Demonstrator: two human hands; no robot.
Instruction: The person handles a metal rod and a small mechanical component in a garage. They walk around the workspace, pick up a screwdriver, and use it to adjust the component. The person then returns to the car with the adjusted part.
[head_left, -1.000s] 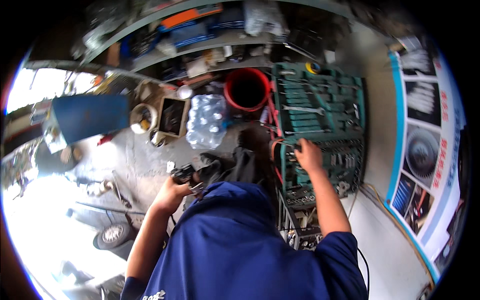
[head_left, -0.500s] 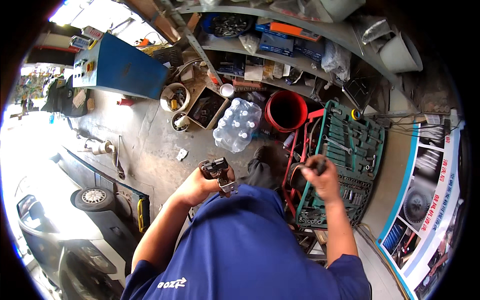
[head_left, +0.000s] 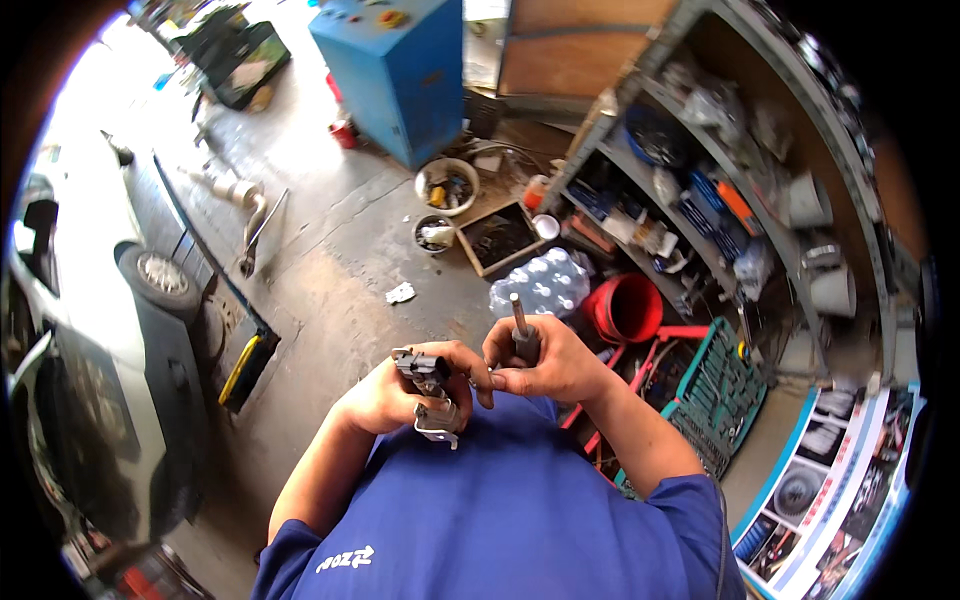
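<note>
My left hand (head_left: pixel 378 398) is closed round a car part with a black plastic connector (head_left: pixel 424 372) and a bent silver metal bracket (head_left: pixel 436 424), in front of my chest. My right hand (head_left: pixel 562 365) is beside it, fingers wrapped round a dark grey cylindrical piece with a thin rod (head_left: pixel 526 343) pointing up and away from me. Its exact kind is unclear. The fingertips of both hands nearly meet between the two things. My fingers hide much of the car part and the lower end of the rod piece.
To the right lies a green tool case (head_left: pixel 706 405) on a red frame (head_left: pixel 600 440). Beyond my hands are a red bucket (head_left: pixel 625 308) and wrapped bottles (head_left: pixel 540 288). Shelving (head_left: pixel 690 185), a blue cabinet (head_left: pixel 392 85) and a pale car (head_left: pixel 100 400) stand around.
My right hand has come from above the tool case back toward the left hand, bringing the dark piece with it. The view has swung to the left. My left hand still holds the car part.
</note>
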